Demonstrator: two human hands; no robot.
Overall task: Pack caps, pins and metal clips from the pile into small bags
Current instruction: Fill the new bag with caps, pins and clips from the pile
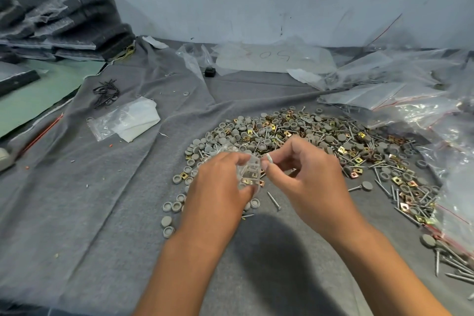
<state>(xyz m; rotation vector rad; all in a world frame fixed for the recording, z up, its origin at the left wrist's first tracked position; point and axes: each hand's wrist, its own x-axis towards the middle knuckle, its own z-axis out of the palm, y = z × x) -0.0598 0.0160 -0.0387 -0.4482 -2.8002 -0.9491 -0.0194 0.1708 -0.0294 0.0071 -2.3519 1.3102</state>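
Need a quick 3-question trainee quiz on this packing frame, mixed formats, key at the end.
1. True or false: the left hand holds a small clear bag with metal clips inside.
2. What does the right hand pinch at the bag's mouth? A) grey cap B) black cord C) red strip
3. Fill in: the pile lies on a grey ____.

Key: 1 true; 2 A, a grey cap; 3 cloth.
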